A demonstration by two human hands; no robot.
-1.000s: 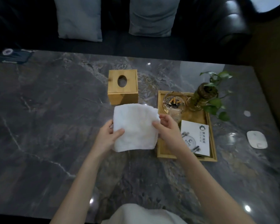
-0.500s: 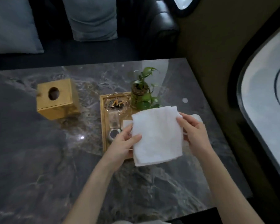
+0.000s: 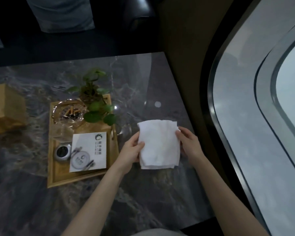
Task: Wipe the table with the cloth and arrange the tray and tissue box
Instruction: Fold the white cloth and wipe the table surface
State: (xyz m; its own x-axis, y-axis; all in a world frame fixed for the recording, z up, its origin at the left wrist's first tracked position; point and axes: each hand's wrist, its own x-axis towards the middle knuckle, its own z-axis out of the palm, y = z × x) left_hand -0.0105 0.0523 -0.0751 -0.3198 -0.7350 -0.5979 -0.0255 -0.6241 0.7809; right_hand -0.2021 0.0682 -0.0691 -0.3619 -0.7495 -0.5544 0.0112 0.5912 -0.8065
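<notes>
A folded white cloth [image 3: 159, 144] is held just above the right part of the dark marble table [image 3: 140, 198]. My left hand [image 3: 132, 150] grips its left edge and my right hand [image 3: 188, 143] grips its right edge. Left of the cloth lies the wooden tray [image 3: 53, 171], holding a glass ashtray [image 3: 69, 112] with cigarette butts, a potted plant [image 3: 94, 97], a white card [image 3: 89, 151] and a small round metal object [image 3: 63, 152]. The wooden tissue box [image 3: 6, 108] stands at the far left, cut off by the frame edge.
The table's right edge [image 3: 186, 103] runs close to the cloth, with a dark floor gap beyond. A large curved pale surface [image 3: 262, 116] fills the right side. A dark sofa with a grey cushion [image 3: 61, 14] stands behind the table.
Both hands have carried the cloth rightward, from over the tray's left side to the table's right end. The view has swung right, pushing the tissue box to the left edge.
</notes>
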